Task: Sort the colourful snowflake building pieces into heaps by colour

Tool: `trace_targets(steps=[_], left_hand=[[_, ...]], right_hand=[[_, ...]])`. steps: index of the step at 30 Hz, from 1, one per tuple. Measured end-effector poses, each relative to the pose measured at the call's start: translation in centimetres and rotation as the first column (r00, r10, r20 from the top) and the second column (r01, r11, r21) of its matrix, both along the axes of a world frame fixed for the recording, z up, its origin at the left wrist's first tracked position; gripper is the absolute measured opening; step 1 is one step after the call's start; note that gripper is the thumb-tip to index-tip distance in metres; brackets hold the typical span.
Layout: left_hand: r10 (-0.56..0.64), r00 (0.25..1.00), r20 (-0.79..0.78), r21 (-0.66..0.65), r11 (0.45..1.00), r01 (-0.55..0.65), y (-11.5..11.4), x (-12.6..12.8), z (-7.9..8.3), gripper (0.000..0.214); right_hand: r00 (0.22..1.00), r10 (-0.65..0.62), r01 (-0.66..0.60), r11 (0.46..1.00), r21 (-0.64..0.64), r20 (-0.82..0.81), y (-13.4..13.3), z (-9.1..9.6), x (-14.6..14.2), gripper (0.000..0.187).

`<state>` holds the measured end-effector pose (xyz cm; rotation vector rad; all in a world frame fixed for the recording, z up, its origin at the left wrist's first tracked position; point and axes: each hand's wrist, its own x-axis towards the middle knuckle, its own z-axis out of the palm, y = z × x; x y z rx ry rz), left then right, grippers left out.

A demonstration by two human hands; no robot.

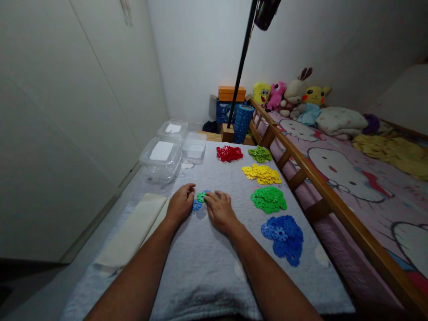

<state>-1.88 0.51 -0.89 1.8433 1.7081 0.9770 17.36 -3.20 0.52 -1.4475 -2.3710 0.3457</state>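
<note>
Between my hands is a small joined group of flower-shaped plastic snowflake discs: a green disc (201,196), a blue disc (196,205) in front of it, and a bit of another blue disc (207,192) behind. My left hand (181,203) is curled at the group's left side, its fingers against the front blue disc. My right hand (220,209) pinches the green disc from the right, thumb and fingertips together. The fingers partly hide how the discs fit into each other.
Loose discs lie in red (229,153), lime (260,154), yellow (261,174), green (269,199) and blue (283,236) piles on the right. Clear plastic boxes (160,169) stand back left, near a folded cream cloth (133,229). A wooden bed rail (314,187) borders the table's right.
</note>
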Motion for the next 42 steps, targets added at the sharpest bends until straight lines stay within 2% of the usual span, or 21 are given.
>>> trace_targets(steps=[6,11,18,25,30,38,42], left_hand=[[-0.007,1.000,-0.014,0.002,1.000,0.007,-0.1,0.0,0.1,0.035],[-0.011,1.000,-0.018,-0.002,1.000,0.011,-0.1,0.0,0.0,0.036],[-0.010,0.999,-0.043,-0.010,1.000,0.009,-0.1,0.0,-0.2,0.038],[-0.020,0.999,-0.043,0.004,1.000,0.021,-0.2,0.1,-0.1,0.037],[-0.017,0.999,-0.048,0.011,1.000,0.017,-0.3,0.2,0.1,0.035],[-0.026,0.998,-0.058,0.010,1.000,0.027,-0.4,0.2,0.1,0.035],[-0.028,0.998,-0.059,0.021,0.999,0.029,-0.5,0.1,0.0,0.035]], right_hand=[[0.999,-0.027,0.030,0.998,0.049,-0.046,0.1,0.1,-0.1,0.027],[0.999,0.033,-0.033,0.998,0.046,0.003,0.3,-0.5,-0.2,0.046],[0.995,0.087,-0.084,0.994,0.075,-0.042,0.5,-1.0,-0.3,0.034],[0.991,0.098,-0.092,0.993,0.070,-0.090,0.2,-0.5,-0.1,0.043],[0.990,0.071,-0.068,0.997,0.028,-0.121,0.2,-0.3,-0.2,0.047],[0.992,0.017,-0.013,0.999,0.030,-0.127,0.2,-0.4,0.1,0.053],[0.995,-0.029,0.033,0.999,0.038,-0.098,0.1,-0.3,0.2,0.045]])
